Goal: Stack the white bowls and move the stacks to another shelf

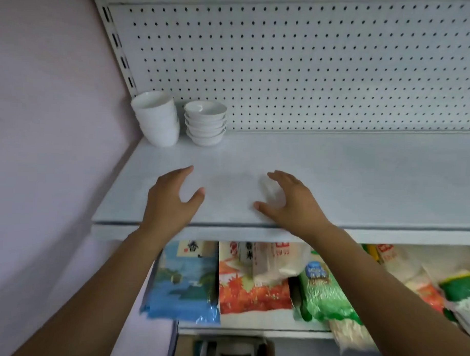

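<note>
Two stacks of white bowls stand at the back left corner of a white shelf (335,181). The left stack of deeper bowls (157,119) leans a little to the left. Next to it, on its right, is a stack of several shallow bowls (205,122). My left hand (170,199) and my right hand (289,201) hover over the front of the shelf, palms facing each other, fingers relaxed, holding nothing. Both hands are well in front of the stacks.
A white pegboard (312,68) backs the shelf and a pink wall (44,118) closes the left side. On the shelf below lie bags of rice: a blue one (185,282), an orange one (251,290) and a green one (323,295).
</note>
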Demonstrator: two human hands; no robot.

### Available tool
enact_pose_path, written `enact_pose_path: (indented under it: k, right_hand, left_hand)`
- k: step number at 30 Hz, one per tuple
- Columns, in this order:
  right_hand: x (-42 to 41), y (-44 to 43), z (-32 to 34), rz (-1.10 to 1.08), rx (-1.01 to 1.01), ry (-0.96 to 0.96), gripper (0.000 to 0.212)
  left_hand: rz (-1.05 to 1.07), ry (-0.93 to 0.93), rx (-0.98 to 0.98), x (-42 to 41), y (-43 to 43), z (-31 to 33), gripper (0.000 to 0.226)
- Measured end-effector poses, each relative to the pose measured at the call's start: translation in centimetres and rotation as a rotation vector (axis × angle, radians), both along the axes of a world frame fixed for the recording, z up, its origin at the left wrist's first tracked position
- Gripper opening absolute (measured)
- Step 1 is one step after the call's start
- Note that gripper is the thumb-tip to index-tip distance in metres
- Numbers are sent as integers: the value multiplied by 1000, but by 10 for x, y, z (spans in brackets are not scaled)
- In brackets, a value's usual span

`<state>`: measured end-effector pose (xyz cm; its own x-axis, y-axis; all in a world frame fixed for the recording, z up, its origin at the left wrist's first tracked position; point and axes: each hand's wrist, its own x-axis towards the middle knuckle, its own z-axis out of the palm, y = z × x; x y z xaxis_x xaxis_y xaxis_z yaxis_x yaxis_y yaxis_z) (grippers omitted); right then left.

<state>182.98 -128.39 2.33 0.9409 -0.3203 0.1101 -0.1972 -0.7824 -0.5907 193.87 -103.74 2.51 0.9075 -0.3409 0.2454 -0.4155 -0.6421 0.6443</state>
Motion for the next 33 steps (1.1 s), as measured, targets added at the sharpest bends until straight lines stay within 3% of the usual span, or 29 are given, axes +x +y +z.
enact_pose_path:
  k: [6,16,23,33]
  right_hand:
    - [-53,7,-9,199,0,-54,81]
    - [-155,19,-50,523,68,25,77]
    - [-211,103,-93,850,90,284,81]
    - [-333,298,-99,1300,8,410,89]
  left_hand:
    - [86,-71,-10,-95,6,-8,56]
    - [429,97,-34,-298,22,-51,53]
    - [789,252,8,-437,89,-82,59]
    - [1292,379,-165,-658,183,-111,63]
